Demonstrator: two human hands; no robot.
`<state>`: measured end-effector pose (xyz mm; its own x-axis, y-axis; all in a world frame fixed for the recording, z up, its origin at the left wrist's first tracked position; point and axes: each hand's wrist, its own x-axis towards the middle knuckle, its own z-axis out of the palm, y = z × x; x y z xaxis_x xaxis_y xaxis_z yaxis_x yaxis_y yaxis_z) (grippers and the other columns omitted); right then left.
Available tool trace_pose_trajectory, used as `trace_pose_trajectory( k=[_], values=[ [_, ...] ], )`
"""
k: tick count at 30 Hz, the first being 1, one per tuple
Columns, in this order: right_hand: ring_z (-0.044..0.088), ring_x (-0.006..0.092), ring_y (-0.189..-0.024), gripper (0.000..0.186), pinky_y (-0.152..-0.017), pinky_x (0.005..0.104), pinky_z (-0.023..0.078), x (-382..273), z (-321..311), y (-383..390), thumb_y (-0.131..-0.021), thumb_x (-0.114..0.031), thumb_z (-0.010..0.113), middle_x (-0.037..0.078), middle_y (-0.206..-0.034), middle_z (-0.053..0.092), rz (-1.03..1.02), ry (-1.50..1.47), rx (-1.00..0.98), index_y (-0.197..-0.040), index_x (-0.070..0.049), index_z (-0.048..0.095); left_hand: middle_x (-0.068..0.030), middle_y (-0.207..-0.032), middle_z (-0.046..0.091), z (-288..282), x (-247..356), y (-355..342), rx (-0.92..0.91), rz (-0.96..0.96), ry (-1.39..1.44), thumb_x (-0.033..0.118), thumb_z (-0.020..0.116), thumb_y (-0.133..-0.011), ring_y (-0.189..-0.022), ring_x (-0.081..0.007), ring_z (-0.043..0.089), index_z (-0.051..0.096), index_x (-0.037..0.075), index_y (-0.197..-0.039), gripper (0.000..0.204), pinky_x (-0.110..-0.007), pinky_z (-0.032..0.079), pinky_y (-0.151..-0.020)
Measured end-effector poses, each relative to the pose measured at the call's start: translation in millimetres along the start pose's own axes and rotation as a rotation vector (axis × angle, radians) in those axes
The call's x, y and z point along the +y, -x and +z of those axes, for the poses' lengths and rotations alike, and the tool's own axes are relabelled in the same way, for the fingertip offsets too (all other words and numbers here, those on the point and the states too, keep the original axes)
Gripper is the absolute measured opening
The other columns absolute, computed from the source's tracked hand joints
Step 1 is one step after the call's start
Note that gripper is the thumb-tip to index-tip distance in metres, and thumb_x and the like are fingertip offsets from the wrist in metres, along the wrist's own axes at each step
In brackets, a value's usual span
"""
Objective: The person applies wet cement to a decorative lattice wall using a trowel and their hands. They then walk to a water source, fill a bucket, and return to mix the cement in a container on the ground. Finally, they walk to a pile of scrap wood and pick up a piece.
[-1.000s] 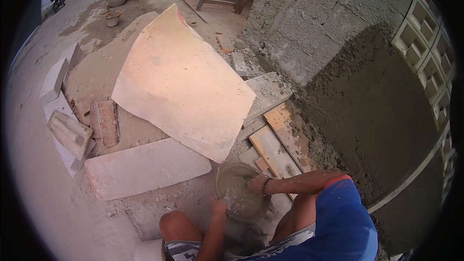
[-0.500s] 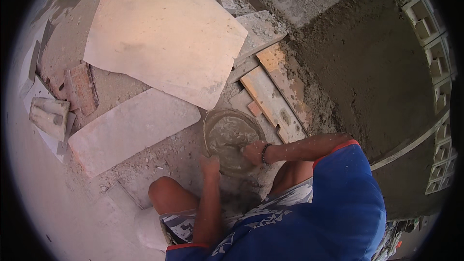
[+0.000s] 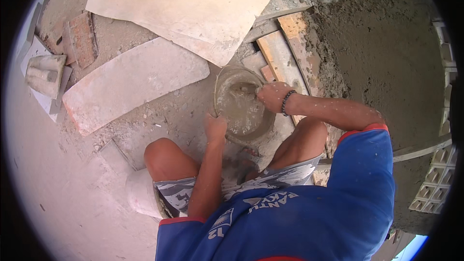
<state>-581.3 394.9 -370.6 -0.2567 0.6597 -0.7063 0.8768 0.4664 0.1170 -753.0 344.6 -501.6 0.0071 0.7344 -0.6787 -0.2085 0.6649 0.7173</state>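
A round bucket [image 3: 221,79] of wet grey cement slurry [image 3: 239,108] stands on the ground in front of my bent legs. My left hand [image 3: 215,128] is closed on its near-left rim. At the right side of the rim, my right hand [image 3: 274,96] is closed, its knuckles up and a beaded bracelet on the wrist. Whatever the right fingers hold is hidden; a dark form breaks the slurry surface just left of them.
Cut paper sheeting [image 3: 179,5] and a pale slab [image 3: 137,84] lie beyond and left. A plastering float [image 3: 46,75] rests at far left. Wooden boards [image 3: 285,63] lie right of the bucket. Wet mortar [image 3: 386,58] spreads at right beside pale hollow blocks [image 3: 435,179].
My right hand has moved from over the slurry to the bucket's right rim, lifting outward. The left hand stays on the rim. The whole view has shifted, bringing the bucket higher.
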Motion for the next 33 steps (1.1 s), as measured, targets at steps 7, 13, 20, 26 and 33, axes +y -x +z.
trace_pose_trajectory(
  k=[7, 13, 20, 26, 33],
  values=[
    [0.065, 0.0309, -0.078, 0.018, -0.066, 0.0390, 0.052, -7, -21, 20, -0.074, -0.012, 0.054, 0.017, -0.078, 0.066, -0.003, 0.031, 0.040, -0.078, -0.002, 0.068, -0.0173, -0.099, 0.060, 12, 8, 4, -0.014, 0.171, 0.001, -0.010, 0.046, -0.063, -0.086, -0.0244, 0.059, 0.052, -0.009, -0.107, 0.044, -0.032, 0.046, -0.078],
    [0.065, 0.0304, -0.078, 0.017, -0.065, 0.0387, 0.053, 12, 22, 3, -0.072, -0.014, 0.056, 0.018, -0.077, 0.065, 0.047, 0.030, 0.093, -0.078, -0.002, 0.067, -0.0165, -0.102, 0.060, 15, 9, 4, -0.130, 0.161, 0.042, -0.009, 0.046, -0.066, -0.093, -0.0242, 0.058, 0.051, -0.006, -0.113, 0.047, -0.033, 0.044, -0.084],
    [0.062, 0.0344, -0.085, 0.027, -0.073, 0.0418, 0.052, 24, 84, -7, -0.077, -0.019, 0.053, 0.022, -0.082, 0.064, -0.060, -0.116, -0.158, -0.084, 0.006, 0.062, -0.0158, -0.100, 0.060, 20, 3, 11, -0.036, 0.043, 0.174, -0.007, 0.047, -0.066, -0.090, -0.0249, 0.058, 0.051, -0.005, -0.114, 0.048, -0.032, 0.045, -0.082],
    [0.062, 0.0356, -0.069, 0.032, -0.061, 0.0421, 0.051, 0, 85, 0, -0.082, -0.027, 0.054, 0.022, -0.074, 0.062, 0.049, -0.406, -0.196, -0.094, 0.002, 0.060, -0.0144, -0.094, 0.064, 5, -13, -3, -0.013, 0.107, -0.003, -0.005, 0.046, -0.067, -0.083, -0.0224, 0.061, 0.057, -0.003, -0.108, 0.042, -0.031, 0.045, -0.077],
    [0.046, 0.0121, -0.043, 0.023, -0.036, 0.0279, 0.038, -36, 90, 6, -0.087, -0.024, 0.051, 0.004, -0.057, 0.047, 0.319, -1.431, -0.335, -0.098, -0.004, 0.057, -0.0144, -0.093, 0.065, 4, -10, -1, -0.016, 0.113, -0.064, -0.003, 0.049, -0.068, -0.083, -0.0222, 0.062, 0.058, -0.002, -0.106, 0.040, -0.031, 0.045, -0.076]
  ],
)
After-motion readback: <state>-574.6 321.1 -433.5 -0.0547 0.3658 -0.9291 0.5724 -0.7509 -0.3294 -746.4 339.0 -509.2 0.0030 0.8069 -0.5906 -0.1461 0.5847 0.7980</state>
